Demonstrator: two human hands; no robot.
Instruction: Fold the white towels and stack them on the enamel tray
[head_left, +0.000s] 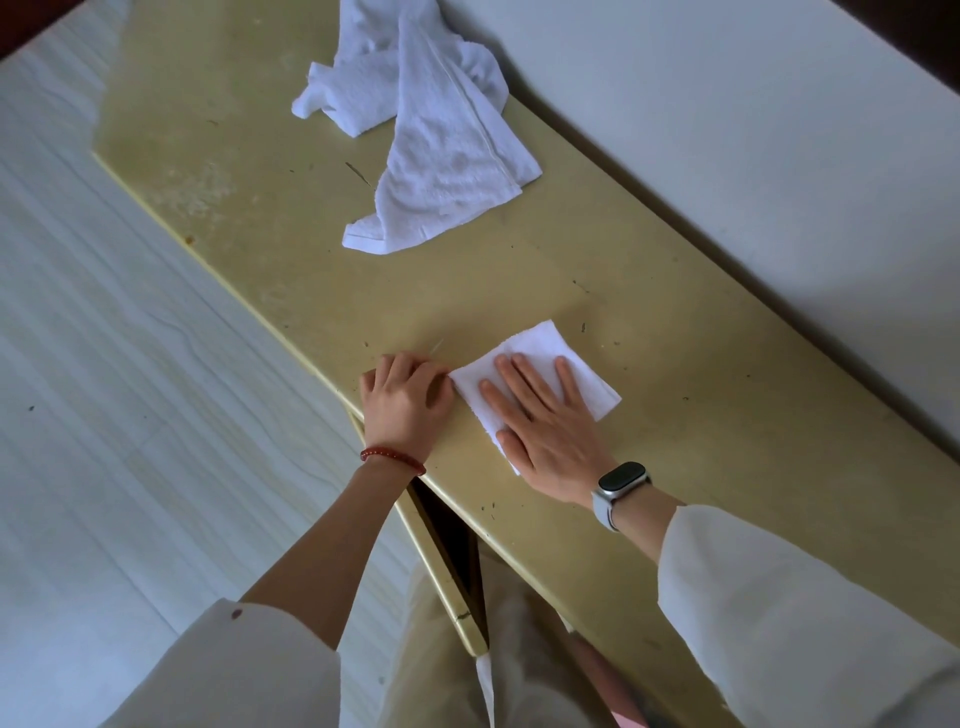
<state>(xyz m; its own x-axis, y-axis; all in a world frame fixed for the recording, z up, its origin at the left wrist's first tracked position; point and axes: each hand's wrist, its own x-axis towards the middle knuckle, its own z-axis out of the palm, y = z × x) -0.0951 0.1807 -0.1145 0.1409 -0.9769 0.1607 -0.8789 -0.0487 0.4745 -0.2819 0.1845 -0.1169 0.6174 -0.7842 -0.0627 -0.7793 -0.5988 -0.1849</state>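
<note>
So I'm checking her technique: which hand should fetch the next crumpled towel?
Probably the left hand: it rests on the table edge, holding nothing, while the right hand presses flat on the folded towel.

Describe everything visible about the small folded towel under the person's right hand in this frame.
The folded towel is a small white terry cloth, folded into a compact, roughly square pad with layered edges showing along its near side. It lies flat on the yellowish table top, near the table's front edge and set diagonally to it. The right hand presses on it with straight, spread fingers, covering much of its middle. The left hand, fingers curled, touches its left corner; whether it pinches the cloth cannot be told.
</note>
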